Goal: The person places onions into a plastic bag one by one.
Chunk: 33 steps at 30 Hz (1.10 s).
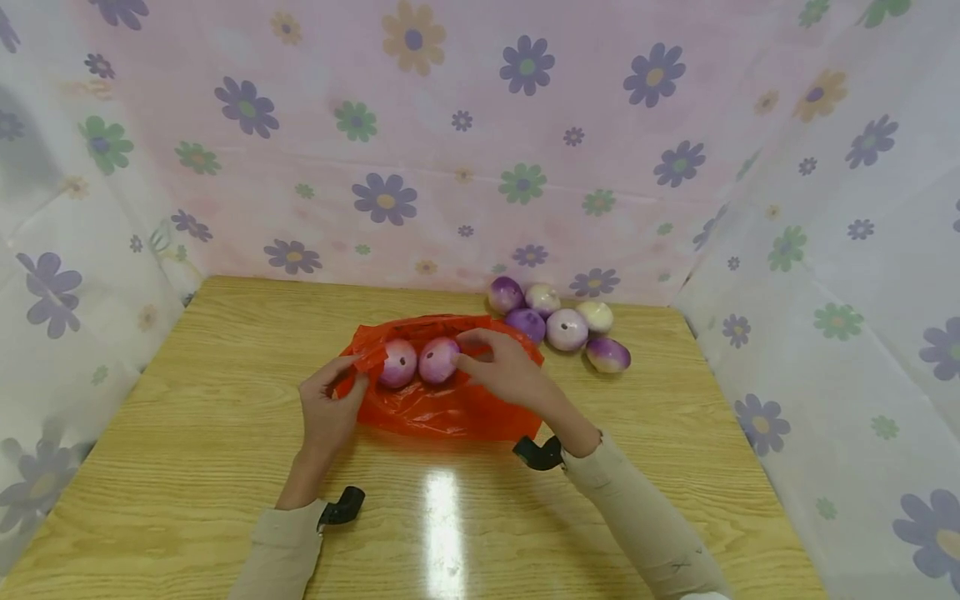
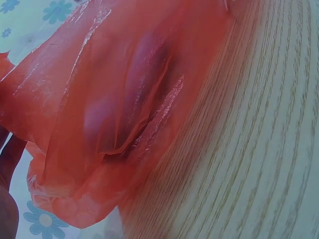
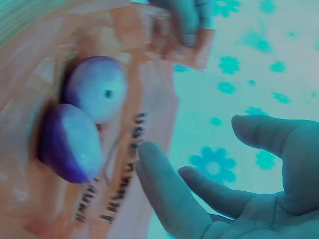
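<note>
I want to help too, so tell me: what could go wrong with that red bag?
The thin red bag might tear if the left hand, pinching its edge, tugs hard. The two round purple things lie in its open mouth and the right hand isn't gripping them, so they could roll out. The six other round things sit loose beside the bag and might roll if bumped.

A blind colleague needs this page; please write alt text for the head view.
A left hand pinches the edge of a red plastic bag containing two round purple-and-white vegetables, while the right hand, holding nothing, is beside them. Six more vegetables lie beyond the bag, toward the right, on a wooden table.
</note>
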Tool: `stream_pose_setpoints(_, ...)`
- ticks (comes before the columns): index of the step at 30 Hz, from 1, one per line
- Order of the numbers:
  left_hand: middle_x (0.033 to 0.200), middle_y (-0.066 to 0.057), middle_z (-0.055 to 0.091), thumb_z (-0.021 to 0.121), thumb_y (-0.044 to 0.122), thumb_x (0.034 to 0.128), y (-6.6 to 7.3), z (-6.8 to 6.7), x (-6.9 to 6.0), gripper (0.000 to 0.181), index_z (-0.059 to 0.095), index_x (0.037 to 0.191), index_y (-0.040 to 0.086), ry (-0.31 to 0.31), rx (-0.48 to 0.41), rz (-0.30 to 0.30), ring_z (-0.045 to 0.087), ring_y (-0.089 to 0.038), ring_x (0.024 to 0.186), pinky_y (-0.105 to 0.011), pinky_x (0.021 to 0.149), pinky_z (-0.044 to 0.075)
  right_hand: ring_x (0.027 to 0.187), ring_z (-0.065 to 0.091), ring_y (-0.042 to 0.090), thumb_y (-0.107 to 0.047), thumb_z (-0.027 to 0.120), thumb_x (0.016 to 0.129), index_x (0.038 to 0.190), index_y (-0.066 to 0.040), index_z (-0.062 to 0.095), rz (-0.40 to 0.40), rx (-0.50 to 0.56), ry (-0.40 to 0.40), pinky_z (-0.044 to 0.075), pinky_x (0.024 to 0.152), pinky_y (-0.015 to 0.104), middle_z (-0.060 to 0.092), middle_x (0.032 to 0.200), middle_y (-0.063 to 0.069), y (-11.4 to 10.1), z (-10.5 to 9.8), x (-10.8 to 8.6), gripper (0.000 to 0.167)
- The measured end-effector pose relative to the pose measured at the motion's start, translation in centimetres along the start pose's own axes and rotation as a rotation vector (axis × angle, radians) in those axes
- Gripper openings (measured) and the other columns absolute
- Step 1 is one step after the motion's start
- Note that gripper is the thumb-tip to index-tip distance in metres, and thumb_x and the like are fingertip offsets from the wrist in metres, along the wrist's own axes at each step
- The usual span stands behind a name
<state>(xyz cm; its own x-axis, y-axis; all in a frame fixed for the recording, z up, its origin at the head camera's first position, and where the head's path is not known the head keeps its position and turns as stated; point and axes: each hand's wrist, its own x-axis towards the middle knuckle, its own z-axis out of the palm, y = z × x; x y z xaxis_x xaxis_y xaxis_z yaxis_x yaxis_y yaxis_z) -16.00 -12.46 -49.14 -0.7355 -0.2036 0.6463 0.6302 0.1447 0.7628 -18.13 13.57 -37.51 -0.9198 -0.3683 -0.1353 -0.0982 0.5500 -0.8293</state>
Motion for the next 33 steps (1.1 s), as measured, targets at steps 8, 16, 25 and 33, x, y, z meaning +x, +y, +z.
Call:
stream_pose_setpoints(8,0.104,-0.002,0.075,0.065,-0.021,0.0841,0.0,0.0,0.0,0.027,0.073,0.107,-0.009,-0.003,-0.002,0.007,0.069,-0.003,0.096,-0.016,0.09,0.054,0.1,0.069,0.034,-0.029,0.052,0.107,0.127,0.001,0.064,-0.138,0.153,0.2,0.061,0.085,0.046,0.067,0.123,0.022,1.1,-3.0,-1.5,0.038)
stream_pose_setpoints(16,0.103,-0.006,0.075,0.065,-0.021,0.0835,0.1,0.0,0.0,0.027,0.073,0.106,-0.009,-0.002,0.006,0.007,0.068,-0.002,0.096,-0.015,0.09,0.054,0.097,0.069,0.035,-0.031,0.05,0.107,0.112,0.0,0.072,-0.144,-0.025,0.546,0.057,0.086,0.046,0.071,0.109,0.02,6.3,-4.8,-1.8,0.038)
stream_pose_setpoints(25,0.101,-0.007,0.075,0.065,-0.021,0.0831,0.0,0.0,-0.1,0.027,0.073,0.106,-0.009,0.006,0.01,0.005,0.068,-0.002,0.095,-0.014,0.09,0.054,0.09,0.066,0.026,-0.024,0.052,0.105,0.11,0.002,0.074,-0.016,-0.018,0.721,0.048,0.069,0.015,0.073,0.103,0.022,13.0,-6.7,-2.5,0.035)
stream_pose_setpoints(33,0.102,-0.009,0.075,0.066,-0.019,0.0844,0.0,0.0,-0.1,0.027,0.074,0.107,-0.007,0.003,0.025,-0.001,0.069,-0.002,0.095,-0.014,0.089,0.054,0.079,0.057,0.001,-0.024,0.058,0.102,0.106,0.003,0.073,0.065,-0.048,0.869,0.045,0.068,0.014,0.073,0.103,0.022,16.2,-9.0,-3.4,0.031)
